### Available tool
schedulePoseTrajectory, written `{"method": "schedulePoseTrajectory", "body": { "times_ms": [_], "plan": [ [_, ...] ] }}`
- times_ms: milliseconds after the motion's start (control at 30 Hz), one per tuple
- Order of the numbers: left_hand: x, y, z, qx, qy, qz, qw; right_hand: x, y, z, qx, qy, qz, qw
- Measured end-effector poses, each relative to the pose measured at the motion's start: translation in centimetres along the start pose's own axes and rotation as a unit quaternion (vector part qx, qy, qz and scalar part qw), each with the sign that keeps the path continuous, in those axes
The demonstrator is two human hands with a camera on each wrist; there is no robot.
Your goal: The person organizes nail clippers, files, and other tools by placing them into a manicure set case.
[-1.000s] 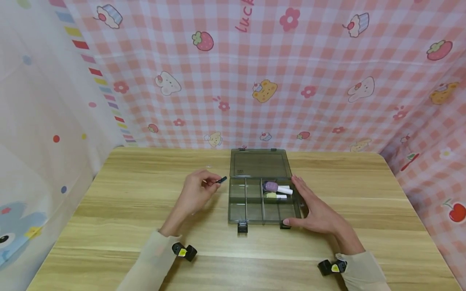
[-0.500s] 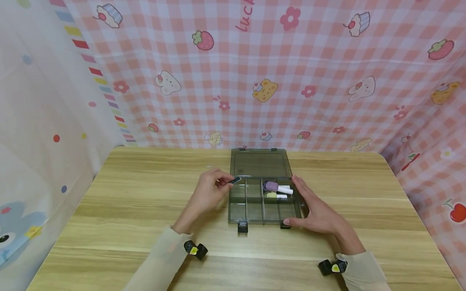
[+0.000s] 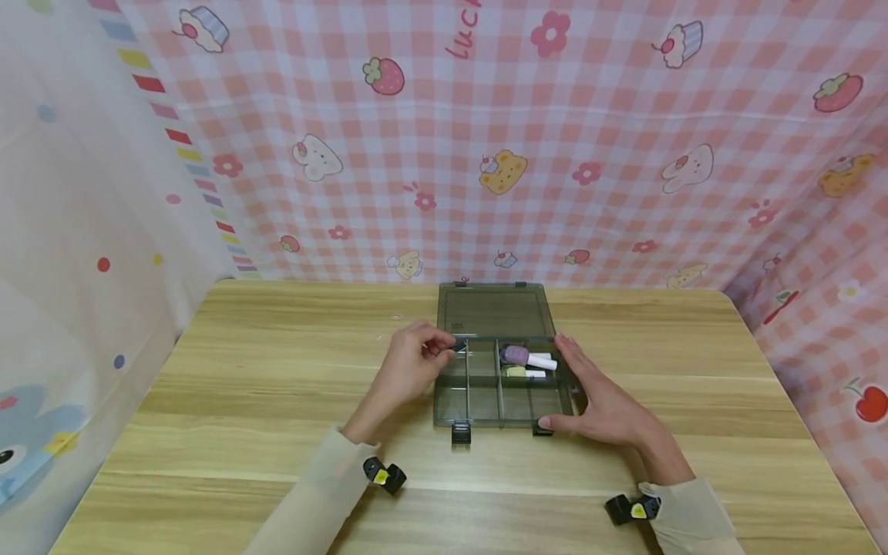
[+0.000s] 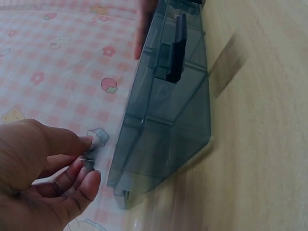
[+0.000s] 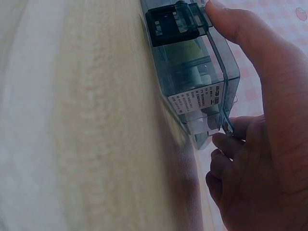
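While L hand (image 3: 409, 362) pinches, dk item (image 3: 460, 347) sits btwn fingertips (image 4: 90, 185).

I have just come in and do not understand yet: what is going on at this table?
A person is working with both hands at an open, divided box, its lid folded back. The left hand pinches a small dark piece by the back left compartment; whether it is inside is unclear. The right hand grips the box's right side. A purple bottle and a pale yellow bottle, both with white caps, lie in the right part.
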State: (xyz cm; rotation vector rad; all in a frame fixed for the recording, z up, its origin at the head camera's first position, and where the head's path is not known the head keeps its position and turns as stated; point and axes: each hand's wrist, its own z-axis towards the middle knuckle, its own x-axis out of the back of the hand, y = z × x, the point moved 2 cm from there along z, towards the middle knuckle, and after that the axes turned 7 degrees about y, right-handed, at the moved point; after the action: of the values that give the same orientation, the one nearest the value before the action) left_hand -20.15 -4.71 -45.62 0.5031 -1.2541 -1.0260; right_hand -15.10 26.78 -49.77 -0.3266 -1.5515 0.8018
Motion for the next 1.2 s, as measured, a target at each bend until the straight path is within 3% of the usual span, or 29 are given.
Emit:
{"method": "schedulePoseTrajectory", "body": {
  "times_ms": [267,667,1200],
  "plan": [
    [0.5,-0.4,-0.2,0.007,-0.001,0.007,1.0,0.0,0.0,0.0,-0.001,-0.001,0.002,1.0],
    [2.8,-1.2,0.0,0.017,0.017,0.033,0.9992,-0.1,-0.1,-0.1,-0.004,-0.002,0.005,1.0],
    [5.3,-3.1,-1.3,0.019,0.012,0.112,0.9935,0.0,-0.1,0.0,-0.004,-0.004,0.006,1.0]
  ]
}}
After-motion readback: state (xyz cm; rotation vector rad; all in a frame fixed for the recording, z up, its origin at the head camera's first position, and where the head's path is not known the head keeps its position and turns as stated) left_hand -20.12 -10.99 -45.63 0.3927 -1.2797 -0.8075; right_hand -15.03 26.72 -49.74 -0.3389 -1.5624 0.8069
